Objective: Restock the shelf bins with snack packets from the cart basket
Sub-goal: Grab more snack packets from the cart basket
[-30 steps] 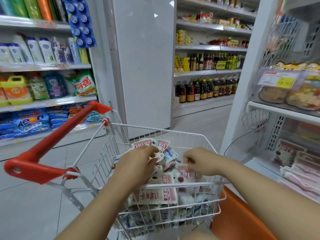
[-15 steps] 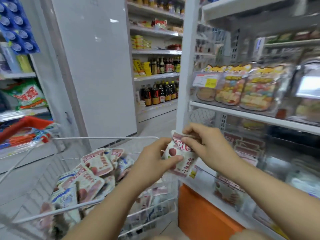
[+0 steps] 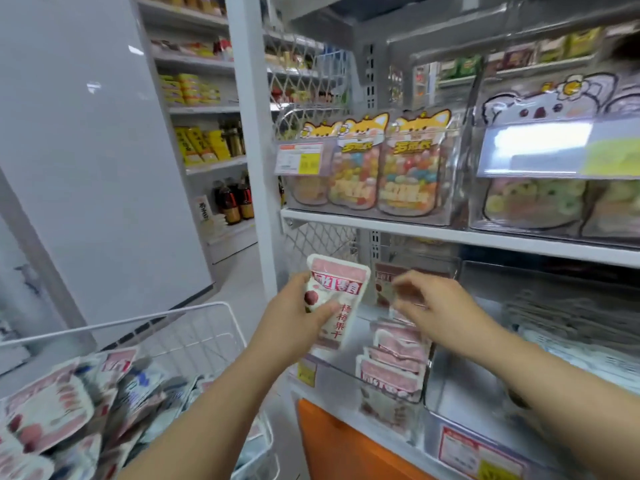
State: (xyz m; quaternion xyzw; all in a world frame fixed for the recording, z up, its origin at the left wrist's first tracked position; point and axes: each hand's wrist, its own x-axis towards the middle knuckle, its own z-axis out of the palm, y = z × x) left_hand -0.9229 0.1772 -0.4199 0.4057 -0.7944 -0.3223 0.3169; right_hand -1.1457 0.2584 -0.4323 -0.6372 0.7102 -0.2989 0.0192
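My left hand (image 3: 298, 306) grips a white and pink snack packet (image 3: 334, 299) upright, held in front of the clear shelf bin (image 3: 391, 344) on the lower shelf. In that bin lie several matching pink packets (image 3: 398, 358), stacked front to back. My right hand (image 3: 429, 303) hovers over the bin with its fingers spread, touching the packets at the back; it holds nothing that I can see. At the lower left the white wire cart basket (image 3: 194, 313) carries a heap of more packets (image 3: 69, 403).
The shelf above carries clear bins of colourful candy bags (image 3: 381, 168) and a price tag (image 3: 299, 159). A white upright post (image 3: 249, 133) frames the shelf's left side. An orange base panel (image 3: 346, 445) sits below. Further bins (image 3: 554, 341) extend to the right.
Both hands left the cart basket with one packet and rose to the lower shelf bin. My right hand has let go of the packet and moved over the bin.
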